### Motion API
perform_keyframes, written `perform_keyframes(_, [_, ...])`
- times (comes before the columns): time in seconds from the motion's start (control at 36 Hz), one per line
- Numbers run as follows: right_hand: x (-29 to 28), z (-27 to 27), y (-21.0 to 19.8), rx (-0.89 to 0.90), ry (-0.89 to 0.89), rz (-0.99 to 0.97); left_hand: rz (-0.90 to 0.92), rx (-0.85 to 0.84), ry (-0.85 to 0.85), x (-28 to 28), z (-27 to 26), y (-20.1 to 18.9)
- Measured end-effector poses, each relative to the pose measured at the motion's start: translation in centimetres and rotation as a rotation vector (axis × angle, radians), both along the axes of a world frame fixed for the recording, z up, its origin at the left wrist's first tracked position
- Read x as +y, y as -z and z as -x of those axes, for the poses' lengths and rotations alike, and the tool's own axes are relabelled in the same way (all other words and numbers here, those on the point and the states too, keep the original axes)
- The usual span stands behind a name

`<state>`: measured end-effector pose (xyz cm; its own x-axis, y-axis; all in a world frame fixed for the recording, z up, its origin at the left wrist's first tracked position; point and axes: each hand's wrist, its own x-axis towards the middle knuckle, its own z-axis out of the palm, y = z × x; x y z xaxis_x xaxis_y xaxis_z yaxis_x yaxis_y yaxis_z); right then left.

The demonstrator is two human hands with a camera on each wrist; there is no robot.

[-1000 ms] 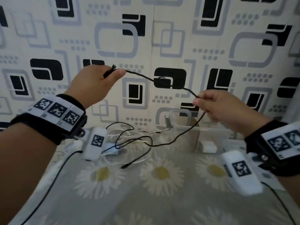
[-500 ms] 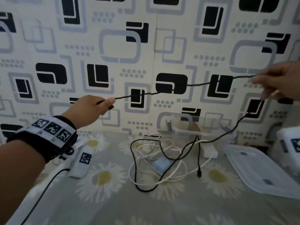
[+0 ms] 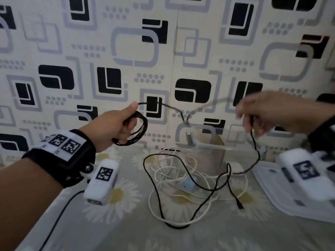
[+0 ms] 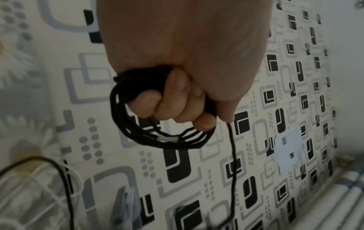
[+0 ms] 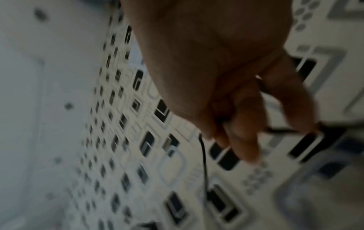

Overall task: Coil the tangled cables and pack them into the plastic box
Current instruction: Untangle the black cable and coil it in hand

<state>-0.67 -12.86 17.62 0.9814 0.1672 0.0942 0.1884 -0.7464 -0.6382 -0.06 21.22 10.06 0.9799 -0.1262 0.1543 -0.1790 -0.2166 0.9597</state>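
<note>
Now my left hand (image 3: 116, 124) curls around several round loops of thin black cable (image 3: 139, 129), while my blurred right hand (image 3: 268, 113) pinches its loose, wavy stretch.

Cable tangle (image 3: 188, 180) before plastic box (image 3: 208, 147)

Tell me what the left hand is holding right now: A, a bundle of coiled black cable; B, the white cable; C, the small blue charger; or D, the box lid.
A: the left hand has its fingers curled through several loops of the black cable, while the white cable and the blue charger lie on the flowered cloth below.
</note>
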Motion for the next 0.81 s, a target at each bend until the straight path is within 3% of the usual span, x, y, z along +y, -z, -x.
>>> perform_keyframes(0.11, [0.0,-0.3,2.8,0.246,-0.014,0.575,0.008,0.041,0.092,-1.1,0.9,-0.2])
perform_keyframes(0.19, [0.3,-0.3,3.0,0.085,0.023,0.815,-0.027,0.077,0.122,-2.0,1.4,-0.1])
perform_keyframes(0.22, [0.3,-0.4,2.8,-0.009,0.060,0.813,-0.047,0.089,0.123,-2.4,1.5,0.0])
perform_keyframes(0.28, [0.7,-0.2,2.6,-0.163,0.083,0.628,-0.079,0.113,0.119,-3.1,1.6,0.2])
perform_keyframes(0.39, [3.6,1.5,2.6,-0.346,-0.126,0.322,-0.096,0.151,0.109,-4.4,1.4,0.8])
perform_keyframes(0.56, [6.2,2.0,5.4,-0.189,-0.352,0.346,0.027,0.219,0.241,-5.6,1.8,1.2])
perform_keyframes(0.81, [7.1,0.2,10.8,-0.172,-0.457,0.105,0.446,0.272,0.419,-5.5,2.7,-0.1])
